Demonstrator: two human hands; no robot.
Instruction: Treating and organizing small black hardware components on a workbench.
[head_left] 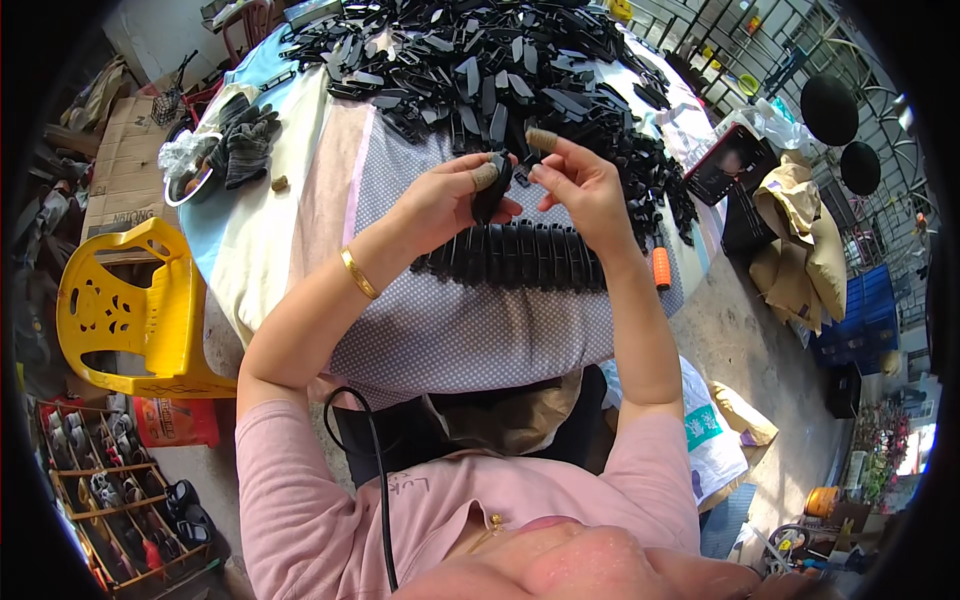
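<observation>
Currently, one black piece [490,203] sits pinched inside the left grip [449,197].

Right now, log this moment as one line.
left hand: holds black part | right hand: beside it, grasp unclear | row of black parts: on dotted cloth | loose pile: beyond hands

- The head view looks steeply down from the wearer's head, facing outward across the table [460,350].
- The pink shirt [300,490] fills the lower edge, nearest the lens; the left hand [468,195] and right hand [582,188] sit farther out, above the middle.
- The wide fisheye reaches the yellow chair [172,325] at left and the floor [775,400] at right.
- Near the dark, curved rim, detail is hard to make out.
</observation>
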